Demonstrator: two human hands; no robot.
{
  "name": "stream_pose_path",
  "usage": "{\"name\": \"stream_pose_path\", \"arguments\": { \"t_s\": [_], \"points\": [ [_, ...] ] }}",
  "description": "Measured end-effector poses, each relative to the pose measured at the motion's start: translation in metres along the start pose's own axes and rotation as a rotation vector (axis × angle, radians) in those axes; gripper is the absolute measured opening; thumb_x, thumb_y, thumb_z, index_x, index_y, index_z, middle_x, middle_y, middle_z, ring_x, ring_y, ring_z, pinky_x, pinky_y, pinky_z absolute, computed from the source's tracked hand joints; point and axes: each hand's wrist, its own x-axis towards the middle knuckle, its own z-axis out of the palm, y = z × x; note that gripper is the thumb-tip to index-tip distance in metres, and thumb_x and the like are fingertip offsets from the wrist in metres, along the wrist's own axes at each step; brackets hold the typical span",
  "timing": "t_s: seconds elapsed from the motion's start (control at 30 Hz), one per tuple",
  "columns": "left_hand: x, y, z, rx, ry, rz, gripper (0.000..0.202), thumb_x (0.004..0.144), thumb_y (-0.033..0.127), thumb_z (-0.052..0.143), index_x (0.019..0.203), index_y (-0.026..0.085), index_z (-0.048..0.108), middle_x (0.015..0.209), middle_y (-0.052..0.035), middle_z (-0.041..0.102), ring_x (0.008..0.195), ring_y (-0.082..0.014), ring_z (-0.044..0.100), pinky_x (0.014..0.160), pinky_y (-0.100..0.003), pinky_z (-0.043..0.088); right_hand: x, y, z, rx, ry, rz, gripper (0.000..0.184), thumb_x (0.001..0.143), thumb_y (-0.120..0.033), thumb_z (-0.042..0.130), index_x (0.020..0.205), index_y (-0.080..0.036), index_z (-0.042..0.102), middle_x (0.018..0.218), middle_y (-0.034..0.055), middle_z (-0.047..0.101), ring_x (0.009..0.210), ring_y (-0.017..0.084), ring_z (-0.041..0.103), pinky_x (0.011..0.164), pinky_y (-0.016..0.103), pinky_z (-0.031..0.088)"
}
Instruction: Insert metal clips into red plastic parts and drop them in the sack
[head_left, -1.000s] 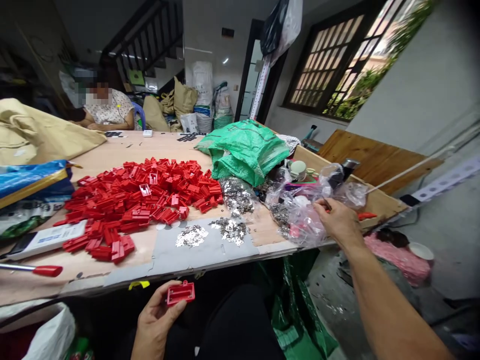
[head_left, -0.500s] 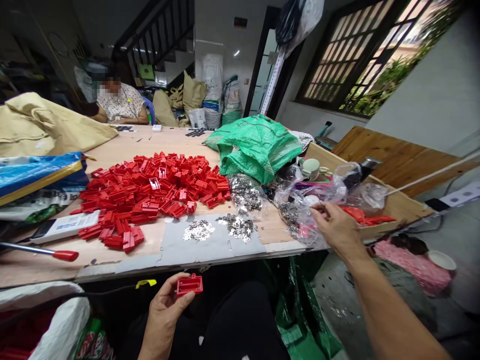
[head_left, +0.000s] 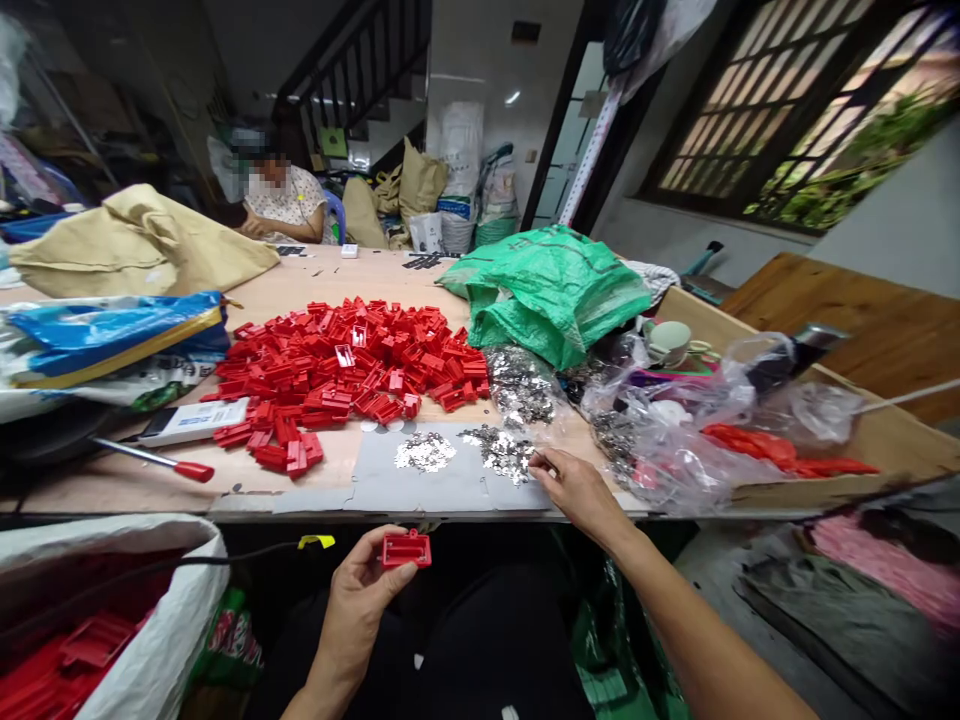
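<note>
My left hand (head_left: 356, 590) is closed on a red plastic battery case (head_left: 407, 549), gripped between thumb and fingers in front of the table edge. The case's open side faces up, with small metal bits at its ends. My right hand (head_left: 574, 487) is over the table's front edge, thumb and fingertips pinched together at the right side of a pile of small dark metal pieces (head_left: 504, 452). What is between those fingertips is too small to make out. A brighter pile of small silver metal pieces (head_left: 425, 452) lies to its left on a grey sheet (head_left: 382, 490).
A large heap of red cases (head_left: 352, 360) covers the table's middle. Right of it lie a green woven sack (head_left: 555, 285) and clear plastic bags (head_left: 686, 455) in a wooden tray. A white sack (head_left: 180, 600) with red cases stands lower left. Another person (head_left: 289, 200) sits across the table.
My right hand has moved left from the plastic bags to the dark metal pieces. My left hand still holds the red battery case. The camera view has turned slightly left.
</note>
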Motion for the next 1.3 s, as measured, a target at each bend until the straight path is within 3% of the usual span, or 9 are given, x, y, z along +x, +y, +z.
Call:
{"name": "stream_pose_path", "arguments": {
  "t_s": [0.27, 0.57, 0.9, 1.1, 1.2, 1.3],
  "points": [
    [0.0, 0.0, -0.001, 0.007, -0.021, 0.014, 0.037, 0.065, 0.027, 0.08, 0.098, 0.018, 0.066, 0.09, -0.0037, 0.072, 0.084, -0.0162, 0.067, 0.08, -0.024, 0.052, 0.035, -0.05, 0.03, -0.038, -0.091, -0.105, 0.011, 0.087, -0.02, 0.051, 0.089, -0.021, 0.062, 0.093, 0.0039, 0.066, 0.085, 0.019, 0.061, 0.074, 0.028, 0.042],
    [0.003, -0.002, -0.009, 0.048, -0.028, 0.048, 0.035, 0.068, 0.028, 0.078, 0.1, 0.019, 0.065, 0.092, -0.0037, 0.071, 0.086, -0.0171, 0.066, 0.082, -0.027, 0.051, 0.071, -0.07, 0.059, -0.152, -0.157, -0.11, 0.01, 0.086, -0.017, 0.058, 0.091, -0.02, 0.065, 0.093, 0.0044, 0.065, 0.087, 0.019, 0.06, 0.073, 0.026, 0.04],
    [0.006, 0.011, -0.012, 0.39, 0.02, 0.358, 0.027, 0.074, 0.03, 0.073, 0.099, 0.021, 0.067, 0.095, -0.0053, 0.066, 0.089, -0.0196, 0.062, 0.083, -0.031, 0.049, 0.088, -0.074, 0.064, -0.155, -0.242, -0.094, 0.002, 0.084, -0.021, 0.059, 0.083, -0.02, 0.06, 0.085, 0.004, 0.066, 0.079, 0.02, 0.059, 0.066, 0.027, 0.038],
    [0.004, 0.016, -0.011, 0.519, 0.064, 0.479, 0.026, 0.075, 0.028, 0.072, 0.1, 0.021, 0.066, 0.093, -0.0047, 0.068, 0.085, -0.0183, 0.063, 0.079, -0.03, 0.049, 0.085, -0.075, 0.063, -0.128, -0.218, -0.089, 0.002, 0.084, -0.021, 0.054, 0.086, -0.021, 0.056, 0.083, 0.0045, 0.067, 0.075, 0.021, 0.06, 0.062, 0.028, 0.037],
    [0.003, 0.015, -0.011, 0.605, 0.078, 0.525, 0.026, 0.076, 0.027, 0.072, 0.101, 0.021, 0.066, 0.093, -0.0051, 0.068, 0.085, -0.0188, 0.062, 0.079, -0.032, 0.049, 0.08, -0.075, 0.06, -0.022, -0.183, -0.084, 0.009, 0.084, -0.022, 0.053, 0.093, -0.02, 0.056, 0.092, 0.006, 0.068, 0.081, 0.021, 0.061, 0.068, 0.028, 0.04],
    [0.003, 0.014, -0.01, 0.682, 0.103, 0.569, 0.027, 0.075, 0.025, 0.072, 0.101, 0.022, 0.065, 0.094, -0.0055, 0.069, 0.086, -0.02, 0.062, 0.081, -0.035, 0.049, 0.069, -0.079, 0.056, 0.163, -0.171, -0.065, 0.01, 0.083, -0.027, 0.053, 0.086, -0.021, 0.059, 0.085, 0.0039, 0.067, 0.077, 0.021, 0.06, 0.067, 0.029, 0.041]
  ]
}}
